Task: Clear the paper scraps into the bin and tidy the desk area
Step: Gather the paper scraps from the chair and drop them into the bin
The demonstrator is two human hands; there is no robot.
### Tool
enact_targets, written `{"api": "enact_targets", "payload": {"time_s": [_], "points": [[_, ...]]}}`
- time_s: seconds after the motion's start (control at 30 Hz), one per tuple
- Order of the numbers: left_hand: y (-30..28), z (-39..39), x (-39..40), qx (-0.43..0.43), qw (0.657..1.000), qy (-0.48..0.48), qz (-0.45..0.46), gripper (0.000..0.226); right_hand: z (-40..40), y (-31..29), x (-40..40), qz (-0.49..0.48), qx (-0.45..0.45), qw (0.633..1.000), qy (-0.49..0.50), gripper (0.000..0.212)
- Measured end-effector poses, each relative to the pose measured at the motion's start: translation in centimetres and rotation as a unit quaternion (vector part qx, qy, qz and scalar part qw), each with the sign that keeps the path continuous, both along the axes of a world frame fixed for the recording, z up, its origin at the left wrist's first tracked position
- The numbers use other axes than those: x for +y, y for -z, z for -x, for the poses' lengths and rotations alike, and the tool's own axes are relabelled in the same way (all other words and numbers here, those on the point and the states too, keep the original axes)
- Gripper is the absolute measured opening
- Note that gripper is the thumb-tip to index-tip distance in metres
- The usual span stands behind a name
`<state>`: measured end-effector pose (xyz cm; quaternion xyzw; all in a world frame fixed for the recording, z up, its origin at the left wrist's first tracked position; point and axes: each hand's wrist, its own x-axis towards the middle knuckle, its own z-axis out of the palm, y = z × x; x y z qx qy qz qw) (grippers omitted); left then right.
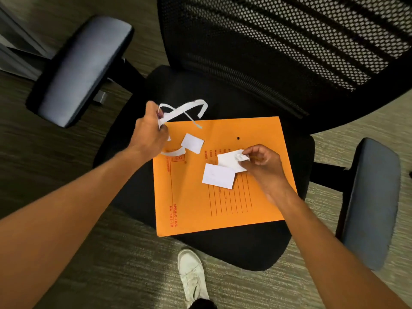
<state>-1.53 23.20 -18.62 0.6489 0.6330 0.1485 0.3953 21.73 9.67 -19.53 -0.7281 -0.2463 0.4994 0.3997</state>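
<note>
Closest to me, my white shoe [192, 272] stands on the carpet just short of the chair seat [245, 248], and both my forearms reach out over it. On the seat lies the orange file folder [200, 197], its long side running away from me and tilted a little to the right; all the loose paper sits on its far half. Nearest of the scraps is a flat white rectangle [219, 176], lying just beside my right hand [264, 162] and overlapped by the second white piece [229, 161] that this hand pinches, with a small crumpled wad [242, 156] at the fingertips. So my right hand is closed on paper, and the flat rectangle lies to its left and slightly nearer me; I judge the right hand the better placed to sweep it up. Further left, a small square scrap [192, 142] and a curled strip [176, 152] lie just below my left hand [149, 132], which is gripping a tangle of long white paper strips [182, 110] that loop out beyond the folder's far edge. Those two pieces are plainly the left hand's to take. Beyond them rise the mesh backrest [289, 41] and the grey armrests. No bin is in view, so I cannot tell which way the paper must be carried.
</note>
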Motion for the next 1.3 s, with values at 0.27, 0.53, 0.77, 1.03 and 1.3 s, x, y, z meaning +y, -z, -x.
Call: {"api": "enact_targets", "payload": {"time_s": [0.27, 0.53, 0.77, 1.03, 1.3], "points": [[1.2, 2.0, -3.1, 0.053, 0.986, 0.154, -0.023, 0.030, 1.7, 0.7, -1.6, 0.017, -0.085, 0.990, -0.108, 0.028], [0.4, -1.9, -2.8, 0.158, 0.955, 0.244, -0.064, 0.063, 4.8, 0.9, -2.3, 0.024, -0.271, 0.926, -0.263, 0.107], [0.5, -3.6, -1.8, 0.200, 0.941, 0.272, -0.030, 0.068, 6.8, 2.0, -2.1, 0.047, -0.413, 0.857, -0.303, 0.082], [1.3, -3.4, -1.6, 0.192, 0.946, 0.261, -0.030, 0.063, 6.0, 2.3, -1.9, 0.040, -0.327, 0.899, -0.288, 0.041], [1.1, -1.8, -2.1, 0.094, 0.976, 0.199, 0.000, 0.037, 2.6, 0.3, -1.8, 0.033, -0.093, 0.995, -0.035, 0.030]]}}
